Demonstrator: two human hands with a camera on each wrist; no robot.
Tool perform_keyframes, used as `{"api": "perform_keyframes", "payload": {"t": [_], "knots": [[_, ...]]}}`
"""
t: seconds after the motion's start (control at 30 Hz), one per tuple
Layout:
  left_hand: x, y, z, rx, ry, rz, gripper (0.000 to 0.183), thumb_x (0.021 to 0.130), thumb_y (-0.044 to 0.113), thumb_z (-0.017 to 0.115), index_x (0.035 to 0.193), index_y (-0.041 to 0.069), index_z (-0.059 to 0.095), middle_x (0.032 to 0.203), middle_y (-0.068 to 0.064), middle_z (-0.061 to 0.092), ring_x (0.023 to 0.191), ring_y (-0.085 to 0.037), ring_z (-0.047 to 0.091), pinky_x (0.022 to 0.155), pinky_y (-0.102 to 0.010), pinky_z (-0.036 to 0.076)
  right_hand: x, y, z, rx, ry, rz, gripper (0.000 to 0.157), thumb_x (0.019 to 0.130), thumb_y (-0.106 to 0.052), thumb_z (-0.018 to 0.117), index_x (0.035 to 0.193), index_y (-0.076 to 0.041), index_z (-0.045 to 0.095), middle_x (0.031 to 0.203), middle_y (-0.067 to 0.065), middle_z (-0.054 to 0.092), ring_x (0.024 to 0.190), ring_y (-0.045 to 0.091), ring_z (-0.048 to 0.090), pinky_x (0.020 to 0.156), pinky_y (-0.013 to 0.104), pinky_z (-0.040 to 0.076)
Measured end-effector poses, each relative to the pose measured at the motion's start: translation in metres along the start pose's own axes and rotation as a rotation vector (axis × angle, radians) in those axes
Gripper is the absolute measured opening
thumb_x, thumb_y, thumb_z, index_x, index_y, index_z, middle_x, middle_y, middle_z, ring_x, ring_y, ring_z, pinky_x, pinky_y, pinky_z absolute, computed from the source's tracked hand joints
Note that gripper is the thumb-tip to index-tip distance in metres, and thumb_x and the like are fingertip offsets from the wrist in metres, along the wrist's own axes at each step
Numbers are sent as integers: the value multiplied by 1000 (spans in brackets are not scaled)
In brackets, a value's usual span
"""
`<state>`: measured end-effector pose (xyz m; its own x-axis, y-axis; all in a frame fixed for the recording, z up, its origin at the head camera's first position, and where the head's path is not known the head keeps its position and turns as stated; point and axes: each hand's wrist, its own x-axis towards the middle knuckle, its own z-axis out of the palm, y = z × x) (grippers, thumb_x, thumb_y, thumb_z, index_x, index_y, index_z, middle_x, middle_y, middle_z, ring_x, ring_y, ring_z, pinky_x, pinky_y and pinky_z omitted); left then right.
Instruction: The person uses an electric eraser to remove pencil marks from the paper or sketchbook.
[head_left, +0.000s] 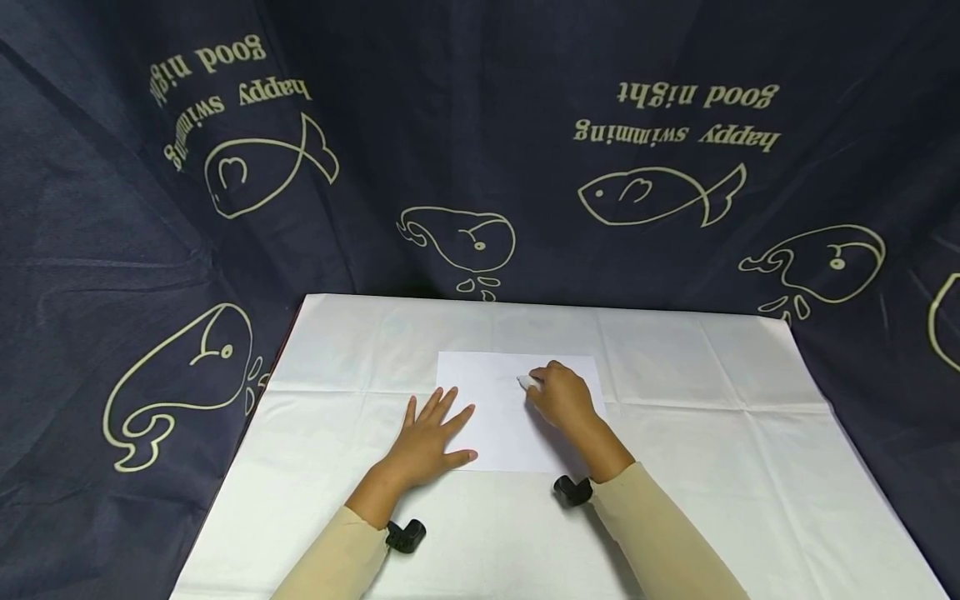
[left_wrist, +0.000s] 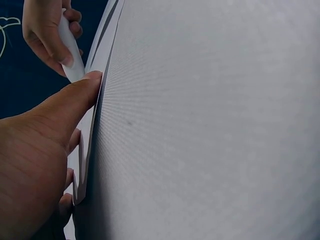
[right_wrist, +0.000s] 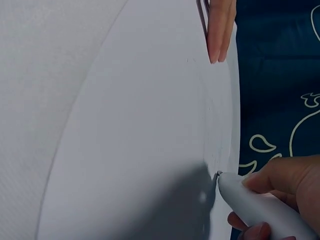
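Observation:
A sheet of white paper (head_left: 498, 429) lies on the white-covered table. My left hand (head_left: 426, 446) rests on its left side, fingers spread and straight; in the left wrist view the thumb (left_wrist: 75, 100) reaches over the paper's near edge. Over the upper right of the sheet, my right hand (head_left: 564, 398) grips a thick white pen-shaped tool (right_wrist: 257, 202). Its small dark tip is right at the paper's surface. A few faint short marks (right_wrist: 209, 108) show on the sheet in the right wrist view. The hand's shadow falls across the paper.
A creased white cloth (head_left: 720, 467) covers the table around the paper. Behind and at the sides hangs a dark blue curtain (head_left: 540, 100) with fish and whale outlines. Each wrist carries a small black camera (head_left: 407, 536).

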<state>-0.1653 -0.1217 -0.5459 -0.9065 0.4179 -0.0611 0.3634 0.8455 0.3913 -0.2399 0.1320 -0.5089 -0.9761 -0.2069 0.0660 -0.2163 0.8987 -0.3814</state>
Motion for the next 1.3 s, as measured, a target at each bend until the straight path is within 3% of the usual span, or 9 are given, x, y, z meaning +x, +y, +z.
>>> {"api": "perform_keyframes", "payload": {"t": [0.5,0.73,0.93,1.3], "knots": [[1,1,0,-2,1,4,76,94,59,60,158,25,37,171,-10,16,159,-35,10,122,-70,3,0,1,-2,-7,4,37,30,91,-17,69,117,-5,75,103,15,71,96,36,70,82,49,57],[1,2,-1,-4,1,7,75,94,58,61,157,23,38,170,-11,17,159,-36,11,122,-70,4,-1,-3,-1,0,-16,15,30,91,-18,70,118,-5,75,104,15,71,99,36,70,83,49,57],[0,3,-2,-37,-3,3,74,95,55,63,156,22,40,170,-13,19,158,-38,11,122,-70,3,-1,1,-2,-23,21,43,30,91,-15,69,118,-2,74,105,17,71,97,38,71,81,50,58],[0,1,-1,-30,-12,-9,75,94,57,61,158,25,37,171,-10,15,159,-35,8,123,-69,1,-3,6,-4,12,14,32,31,92,-17,68,119,-3,74,106,17,71,99,38,70,82,50,57]]}}
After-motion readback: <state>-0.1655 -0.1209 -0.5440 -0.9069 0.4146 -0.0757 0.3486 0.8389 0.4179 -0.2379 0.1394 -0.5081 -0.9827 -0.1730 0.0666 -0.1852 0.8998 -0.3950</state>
